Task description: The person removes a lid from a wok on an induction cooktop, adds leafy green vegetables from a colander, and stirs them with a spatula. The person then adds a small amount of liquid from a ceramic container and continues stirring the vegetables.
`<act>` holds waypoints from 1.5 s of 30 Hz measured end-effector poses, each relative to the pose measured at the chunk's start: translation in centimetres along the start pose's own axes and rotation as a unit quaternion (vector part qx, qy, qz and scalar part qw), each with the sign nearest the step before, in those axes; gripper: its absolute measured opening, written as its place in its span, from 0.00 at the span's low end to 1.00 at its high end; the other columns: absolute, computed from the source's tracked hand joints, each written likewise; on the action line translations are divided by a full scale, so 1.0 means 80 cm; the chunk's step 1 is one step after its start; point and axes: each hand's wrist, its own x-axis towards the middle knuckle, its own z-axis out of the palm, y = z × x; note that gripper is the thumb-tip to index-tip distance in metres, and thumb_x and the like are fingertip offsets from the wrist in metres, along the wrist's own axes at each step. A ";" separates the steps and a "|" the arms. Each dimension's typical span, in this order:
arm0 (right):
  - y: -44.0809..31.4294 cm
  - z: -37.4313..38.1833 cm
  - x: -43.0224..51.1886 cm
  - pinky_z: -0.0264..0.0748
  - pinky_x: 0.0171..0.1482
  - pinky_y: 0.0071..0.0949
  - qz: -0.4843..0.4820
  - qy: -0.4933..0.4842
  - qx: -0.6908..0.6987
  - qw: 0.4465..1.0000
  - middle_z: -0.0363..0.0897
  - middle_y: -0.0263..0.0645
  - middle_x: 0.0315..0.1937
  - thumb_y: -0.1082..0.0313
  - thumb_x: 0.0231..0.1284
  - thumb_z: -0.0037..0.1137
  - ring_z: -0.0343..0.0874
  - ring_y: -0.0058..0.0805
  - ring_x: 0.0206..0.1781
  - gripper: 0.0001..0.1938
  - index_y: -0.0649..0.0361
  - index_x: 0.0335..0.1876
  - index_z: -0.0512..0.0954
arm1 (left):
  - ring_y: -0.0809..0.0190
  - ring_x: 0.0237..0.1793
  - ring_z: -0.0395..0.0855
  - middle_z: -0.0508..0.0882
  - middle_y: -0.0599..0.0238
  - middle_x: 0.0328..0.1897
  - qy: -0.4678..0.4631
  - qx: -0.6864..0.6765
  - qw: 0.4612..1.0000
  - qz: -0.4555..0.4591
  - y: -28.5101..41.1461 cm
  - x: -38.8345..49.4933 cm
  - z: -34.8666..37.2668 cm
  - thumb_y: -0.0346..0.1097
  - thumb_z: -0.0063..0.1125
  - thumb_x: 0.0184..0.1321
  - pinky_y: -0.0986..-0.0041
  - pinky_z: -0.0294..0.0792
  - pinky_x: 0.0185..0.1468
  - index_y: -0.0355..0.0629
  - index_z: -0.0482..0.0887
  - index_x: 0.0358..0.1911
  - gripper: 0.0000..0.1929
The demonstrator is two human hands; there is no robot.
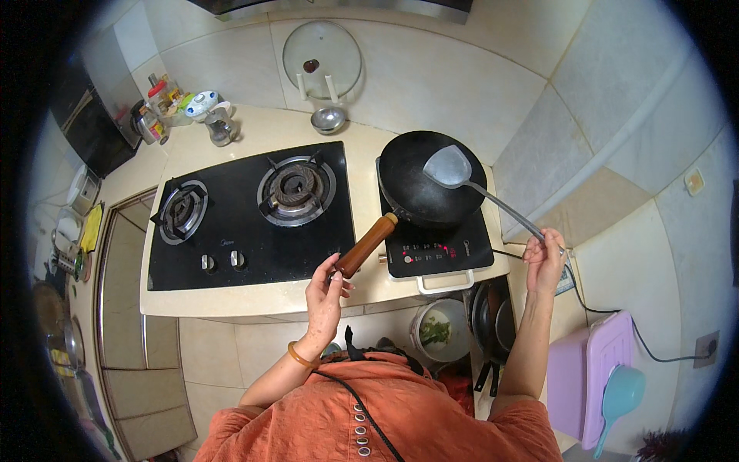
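Note:
A black wok with a brown wooden handle sits on an electric cooktop, whose panel shows lit red marks. My left hand holds the end of that handle between thumb and fingers. In my right hand is the far end of the long handle of a metal spatula; its broad blade is over the wok. Whether the blade touches the wok, I cannot tell. No food shows in the wok.
Left of the cooktop lies a gas hob with two burners. Behind stand a metal bowl, a glass lid on a wall rack and a glass jug. A bucket with greens is below; a purple bin stands right.

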 end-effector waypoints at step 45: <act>0.075 0.109 -0.001 0.71 0.18 0.19 0.030 0.065 -0.074 0.995 0.80 0.46 0.22 0.55 0.74 0.44 0.77 0.26 0.17 0.19 0.69 0.49 0.73 | 0.72 0.35 0.79 0.81 0.67 0.44 -0.007 -0.004 1.000 0.007 -0.009 0.004 -0.009 0.32 0.49 0.70 0.82 0.72 0.37 0.40 0.72 0.65 0.21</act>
